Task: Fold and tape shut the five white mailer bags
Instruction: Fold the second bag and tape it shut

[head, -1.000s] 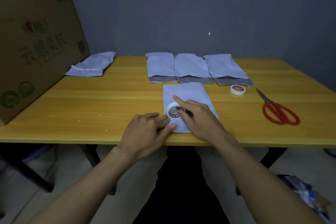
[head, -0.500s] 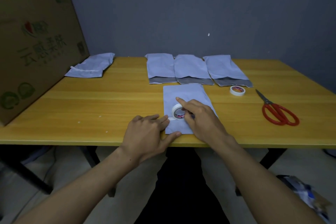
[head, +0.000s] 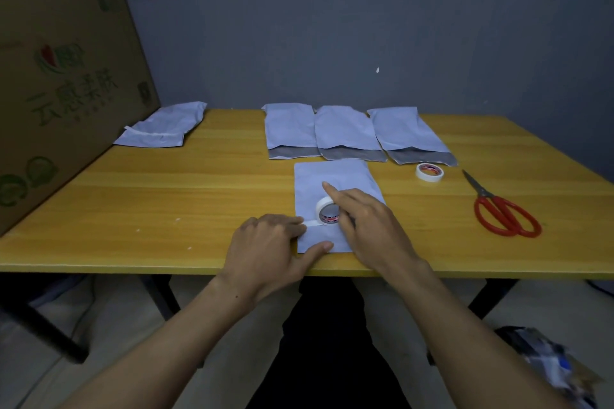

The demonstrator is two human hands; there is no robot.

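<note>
- Cardboard box (head: 66, 93) stands at the left edge of the worktop (head: 166, 209); just beside it lies one taped mailer bag (head: 159, 133), apparently finished.
- Left hand (head: 265, 249): grip open, fingers pressing the tape's loose end onto the folded mailer bag (head: 335, 176) near the front edge.
- Right hand (head: 368, 226): grip closed round the tape roll (head: 327, 211), index finger stretched over it, the roll standing on that bag.
- Step in hand, likely: laying a strip across the second bag. Next calls for drawing the roll rightwards, then cutting.
- Three unsealed bags (head: 345, 129) wait behind; spare tape roll (head: 429, 172) and red scissors (head: 501, 212) lie to the right.
</note>
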